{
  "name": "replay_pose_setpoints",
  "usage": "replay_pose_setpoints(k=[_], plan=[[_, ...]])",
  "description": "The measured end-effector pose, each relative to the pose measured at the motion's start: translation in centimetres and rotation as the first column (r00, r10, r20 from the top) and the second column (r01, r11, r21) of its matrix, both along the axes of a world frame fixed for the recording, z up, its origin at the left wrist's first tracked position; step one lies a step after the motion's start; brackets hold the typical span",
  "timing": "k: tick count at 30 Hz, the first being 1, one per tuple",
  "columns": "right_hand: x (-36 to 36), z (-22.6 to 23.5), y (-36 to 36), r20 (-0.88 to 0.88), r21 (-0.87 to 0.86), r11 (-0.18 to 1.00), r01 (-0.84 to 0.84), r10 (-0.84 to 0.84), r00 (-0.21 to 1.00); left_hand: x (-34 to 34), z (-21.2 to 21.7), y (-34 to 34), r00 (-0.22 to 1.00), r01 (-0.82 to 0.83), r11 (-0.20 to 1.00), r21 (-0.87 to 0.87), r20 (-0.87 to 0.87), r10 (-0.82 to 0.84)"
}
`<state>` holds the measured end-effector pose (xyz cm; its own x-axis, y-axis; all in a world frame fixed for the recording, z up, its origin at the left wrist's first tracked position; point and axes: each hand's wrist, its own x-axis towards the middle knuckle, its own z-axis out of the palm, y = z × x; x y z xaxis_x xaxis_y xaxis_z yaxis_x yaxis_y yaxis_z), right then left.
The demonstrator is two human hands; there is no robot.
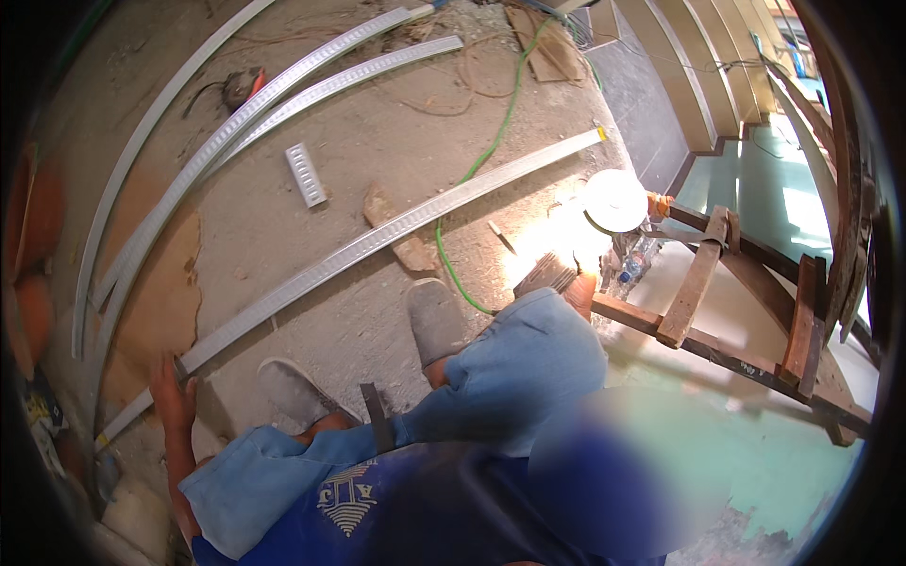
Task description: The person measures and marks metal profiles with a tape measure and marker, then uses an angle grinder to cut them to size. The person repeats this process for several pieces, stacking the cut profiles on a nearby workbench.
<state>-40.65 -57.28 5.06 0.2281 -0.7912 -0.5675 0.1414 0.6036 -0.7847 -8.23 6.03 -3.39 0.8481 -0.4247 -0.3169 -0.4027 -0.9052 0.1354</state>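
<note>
A long, straight perforated metal channel (377, 234) lies slantwise across the rough floor, with yellow at both ends. Near its lower left end my left hand (173, 396) grips it, fingers over the metal. My right hand (582, 291) is partly hidden behind my right knee, closed beside a grey-brown ribbed piece (547, 274). What that hand holds is lost in bright glare. Just beyond it shines a round white lamp-like disc (615, 200). A flat stone-like piece (401, 241) sits under the channel's middle. My slippered feet (434, 321) are on the near side of the channel.
Several long metal strips (203, 156) curve across the left. A short perforated offcut (305, 175) lies between them and the channel. A green cable (503, 123) crosses under the channel. At right stands a wooden ladder-like frame (694, 283), with stairs (694, 71) beyond.
</note>
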Motion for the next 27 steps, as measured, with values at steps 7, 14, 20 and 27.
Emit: replay_pose_setpoints(k=[7, 14, 20, 27], plan=[[-6.8, -1.9, -1.2, -0.052, -0.015, 0.996, 0.085, -0.085, 0.995, -0.2, 0.1, -4.4, 0.993, 0.01, 0.998, -0.067, -0.118, -0.018], [-10.5, -4.4, -1.5, -0.098, -0.012, 0.993, 0.117, -0.118, 0.988, 0.2, 1.1, -7.0, 0.987, 0.043, 0.997, -0.071, -0.151, -0.053], [-11.1, -7.6, -2.6, -0.118, 0.006, 0.996, 0.09, -0.089, 0.989, -0.2, 0.6, -6.1, 0.983, 0.036, 0.998, -0.053, -0.179, -0.045], [-12.0, -11.4, -5.0, -0.186, -0.016, 1.0, 0.02, -0.022, 0.982, 0.2, 0.0, -7.1, 0.981, 0.082, 0.992, -0.097, -0.17, -0.097]])
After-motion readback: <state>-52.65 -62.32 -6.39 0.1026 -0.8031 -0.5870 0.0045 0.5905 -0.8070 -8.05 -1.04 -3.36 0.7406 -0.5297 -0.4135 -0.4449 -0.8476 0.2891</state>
